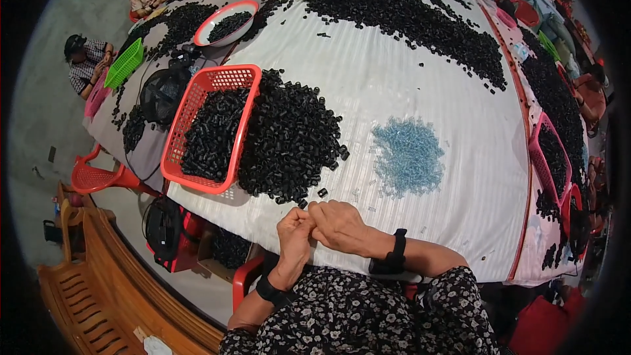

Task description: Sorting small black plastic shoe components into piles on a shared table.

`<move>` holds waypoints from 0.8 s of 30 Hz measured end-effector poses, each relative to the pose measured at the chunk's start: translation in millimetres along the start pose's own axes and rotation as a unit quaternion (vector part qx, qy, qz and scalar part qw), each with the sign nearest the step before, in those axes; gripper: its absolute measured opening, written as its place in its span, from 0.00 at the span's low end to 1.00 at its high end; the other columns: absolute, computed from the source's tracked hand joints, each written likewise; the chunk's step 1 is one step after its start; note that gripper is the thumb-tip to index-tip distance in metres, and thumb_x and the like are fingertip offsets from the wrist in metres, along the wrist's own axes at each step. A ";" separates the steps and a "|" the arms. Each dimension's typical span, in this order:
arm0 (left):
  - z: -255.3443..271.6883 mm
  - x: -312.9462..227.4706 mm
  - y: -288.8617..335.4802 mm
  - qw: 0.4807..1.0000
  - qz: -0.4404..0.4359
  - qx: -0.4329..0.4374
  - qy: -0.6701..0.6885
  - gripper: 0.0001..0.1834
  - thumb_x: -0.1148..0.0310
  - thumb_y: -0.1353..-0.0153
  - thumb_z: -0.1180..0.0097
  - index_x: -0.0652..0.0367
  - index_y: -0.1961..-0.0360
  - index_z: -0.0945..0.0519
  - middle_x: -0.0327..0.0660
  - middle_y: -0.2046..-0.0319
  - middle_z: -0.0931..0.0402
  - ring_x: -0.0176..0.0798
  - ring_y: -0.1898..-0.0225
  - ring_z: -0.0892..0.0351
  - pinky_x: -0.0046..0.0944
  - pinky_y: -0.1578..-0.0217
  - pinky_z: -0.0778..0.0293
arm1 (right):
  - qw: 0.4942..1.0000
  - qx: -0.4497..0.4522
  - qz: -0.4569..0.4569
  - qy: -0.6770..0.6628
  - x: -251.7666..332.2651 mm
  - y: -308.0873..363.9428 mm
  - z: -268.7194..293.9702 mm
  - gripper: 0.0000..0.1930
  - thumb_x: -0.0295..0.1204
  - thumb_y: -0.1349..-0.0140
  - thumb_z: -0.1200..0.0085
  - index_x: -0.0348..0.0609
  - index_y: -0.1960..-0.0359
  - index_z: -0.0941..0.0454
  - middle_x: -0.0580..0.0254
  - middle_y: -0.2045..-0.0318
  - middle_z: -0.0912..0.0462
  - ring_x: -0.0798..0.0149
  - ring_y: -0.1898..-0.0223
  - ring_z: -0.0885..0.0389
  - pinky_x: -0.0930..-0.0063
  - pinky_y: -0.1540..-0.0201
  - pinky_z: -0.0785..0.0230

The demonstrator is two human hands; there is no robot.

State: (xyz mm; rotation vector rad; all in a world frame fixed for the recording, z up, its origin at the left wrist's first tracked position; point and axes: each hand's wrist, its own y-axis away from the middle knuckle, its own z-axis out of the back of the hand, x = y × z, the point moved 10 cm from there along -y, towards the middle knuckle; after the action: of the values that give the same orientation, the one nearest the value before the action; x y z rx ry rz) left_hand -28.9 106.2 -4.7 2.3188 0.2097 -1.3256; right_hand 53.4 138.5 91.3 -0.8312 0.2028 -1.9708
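My left hand [295, 231] and my right hand [342, 226] meet at the table's near edge. Both are closed, fingers pinched together; whatever is between them is too small or hidden to name. Just beyond the fingertips is a small black plastic piece [303, 204], and I cannot tell whether they touch it. A heap of short black cylindrical pieces [289, 138] lies ahead and to the left. Beside it a red-orange plastic basket [209, 187] holds more of them. To the right of the heap, small clear bluish pieces [409, 156] are spread in a pile.
A white cloth [368, 79] covers the table. Farther off lie a wide spread of black pieces [394, 6] and a red-rimmed bowl [227, 5]. Other people [85, 62] sit along the left and right sides. A wooden bench [98, 296] stands at lower left.
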 end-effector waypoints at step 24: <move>1.8 -99.2 -17.1 0.969 -0.119 0.030 -0.213 0.08 0.81 0.45 0.46 0.66 0.62 0.23 0.36 0.78 0.26 0.27 0.77 0.28 0.25 0.75 0.32 | 0.981 -0.011 -0.174 0.086 -143.4 3.3 59.1 0.08 0.24 0.43 0.49 0.39 0.63 0.31 0.50 0.69 0.29 0.46 0.66 0.27 0.57 0.66 0.33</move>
State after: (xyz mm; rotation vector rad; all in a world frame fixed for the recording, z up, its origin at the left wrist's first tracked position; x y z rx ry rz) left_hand -88.3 129.7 73.1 2.0383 0.3157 -1.9361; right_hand 138.0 266.3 67.0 -0.7493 0.1902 -2.3758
